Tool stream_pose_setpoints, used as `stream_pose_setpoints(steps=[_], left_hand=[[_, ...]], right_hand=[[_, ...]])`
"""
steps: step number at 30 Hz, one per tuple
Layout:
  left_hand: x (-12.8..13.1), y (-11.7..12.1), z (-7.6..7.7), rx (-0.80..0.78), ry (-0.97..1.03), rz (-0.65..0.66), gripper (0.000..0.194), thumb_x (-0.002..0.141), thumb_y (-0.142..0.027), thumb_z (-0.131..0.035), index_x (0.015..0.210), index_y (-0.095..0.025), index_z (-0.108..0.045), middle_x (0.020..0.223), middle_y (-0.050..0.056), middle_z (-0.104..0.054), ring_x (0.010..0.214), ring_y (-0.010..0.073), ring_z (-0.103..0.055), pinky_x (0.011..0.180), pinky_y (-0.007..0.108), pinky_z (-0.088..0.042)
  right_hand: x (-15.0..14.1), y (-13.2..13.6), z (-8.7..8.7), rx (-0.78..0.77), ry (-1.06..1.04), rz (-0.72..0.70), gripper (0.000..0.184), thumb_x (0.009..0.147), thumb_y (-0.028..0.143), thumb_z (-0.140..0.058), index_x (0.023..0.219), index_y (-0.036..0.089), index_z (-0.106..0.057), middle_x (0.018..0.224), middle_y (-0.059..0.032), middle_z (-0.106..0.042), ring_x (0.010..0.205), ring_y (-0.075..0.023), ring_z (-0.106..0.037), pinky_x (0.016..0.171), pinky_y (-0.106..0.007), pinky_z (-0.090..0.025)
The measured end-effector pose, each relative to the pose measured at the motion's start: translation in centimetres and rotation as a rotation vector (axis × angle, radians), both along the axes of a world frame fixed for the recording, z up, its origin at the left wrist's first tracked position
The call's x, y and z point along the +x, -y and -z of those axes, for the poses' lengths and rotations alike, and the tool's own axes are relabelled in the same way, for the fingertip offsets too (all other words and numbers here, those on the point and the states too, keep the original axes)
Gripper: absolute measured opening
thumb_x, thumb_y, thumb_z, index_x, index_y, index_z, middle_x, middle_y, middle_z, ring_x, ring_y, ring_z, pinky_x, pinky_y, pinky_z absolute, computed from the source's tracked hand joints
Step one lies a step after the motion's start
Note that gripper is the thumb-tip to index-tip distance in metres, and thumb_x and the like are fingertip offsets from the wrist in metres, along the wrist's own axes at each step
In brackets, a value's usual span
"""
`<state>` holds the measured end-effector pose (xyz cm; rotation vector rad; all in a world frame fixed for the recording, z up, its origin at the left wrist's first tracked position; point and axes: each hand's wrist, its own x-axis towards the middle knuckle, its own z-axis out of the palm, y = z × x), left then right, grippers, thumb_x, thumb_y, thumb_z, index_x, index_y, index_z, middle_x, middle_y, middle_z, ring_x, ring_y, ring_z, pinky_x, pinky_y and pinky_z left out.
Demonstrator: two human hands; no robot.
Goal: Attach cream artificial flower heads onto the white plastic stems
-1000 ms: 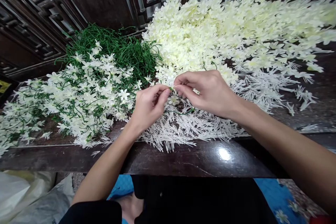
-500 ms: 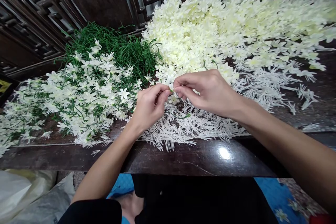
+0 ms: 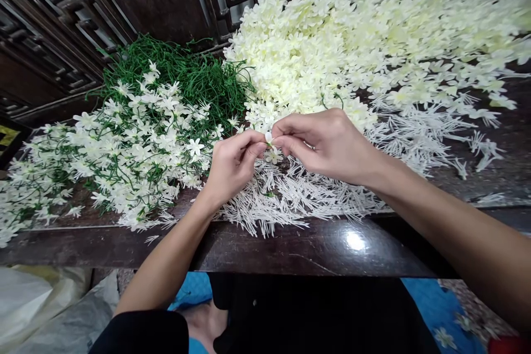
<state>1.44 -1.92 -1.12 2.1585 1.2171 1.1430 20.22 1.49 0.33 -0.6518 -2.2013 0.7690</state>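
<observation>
Between the fingertips of both hands is a small white artificial flower [image 3: 269, 138] with a bit of green at its base. My left hand [image 3: 236, 161] pinches the green stem side, thumb against forefinger. From the right, my right hand [image 3: 327, 141] pinches the flower's petals. The fingertips hide most of the piece. Below the hands lies a heap of thin white stamen pieces [image 3: 298, 199]. Behind them spreads a large pile of loose cream-white petals [image 3: 315, 44].
Flowers on green stems [image 3: 136, 155] are heaped at the left, with a tangle of bare green stems [image 3: 174, 74] behind. More white stamens [image 3: 418, 138] lie right. The dark wooden bench [image 3: 257, 254] has a carved back [image 3: 157, 0]. Plastic sacks [image 3: 50, 310] rest lower left.
Both hands have shifted slightly left. The flower's white petals show more between the fingertips, and the green stem end below the hands has moved left and is less visible.
</observation>
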Motion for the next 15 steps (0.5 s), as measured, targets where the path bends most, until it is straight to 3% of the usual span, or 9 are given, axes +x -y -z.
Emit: stream_pose_setpoints(steps=[10, 13, 15], left_hand=[[0.38, 0.39, 0.35, 0.196, -0.103, -0.078, 0.017, 0.088, -0.007, -0.053, 0.077, -0.019, -0.059, 0.063, -0.002, -0.060, 0.055, 0.0098, -0.051, 0.049, 0.022, -0.039], [0.51, 0.40, 0.18, 0.249, -0.164, -0.079, 0.015, 0.088, -0.006, -0.052, 0.083, -0.018, -0.060, 0.070, 0.000, -0.064, 0.061, 0.0107, -0.056, 0.054, 0.023, -0.043], [0.53, 0.33, 0.00, 0.256, -0.201, -0.083, 0.014, 0.089, -0.007, -0.052, 0.087, -0.017, -0.061, 0.075, 0.001, -0.066, 0.065, 0.0114, -0.058, 0.057, 0.023, -0.045]], right_hand=[[-0.44, 0.44, -0.15, -0.041, 0.011, 0.048, 0.014, 0.087, 0.010, -0.051, 0.080, 0.018, -0.060, 0.061, 0.0014, -0.059, 0.046, -0.0102, -0.049, 0.041, -0.027, -0.039], [-0.15, 0.26, -0.46, -0.186, 0.003, 0.051, 0.011, 0.089, 0.016, -0.053, 0.080, 0.018, -0.060, 0.065, -0.0001, -0.061, 0.052, -0.0125, -0.054, 0.046, -0.029, -0.047], [0.27, -0.08, -0.76, -0.284, -0.020, 0.023, 0.008, 0.089, 0.021, -0.056, 0.083, 0.019, -0.061, 0.075, -0.0027, -0.065, 0.064, -0.0159, -0.062, 0.059, -0.033, -0.055]])
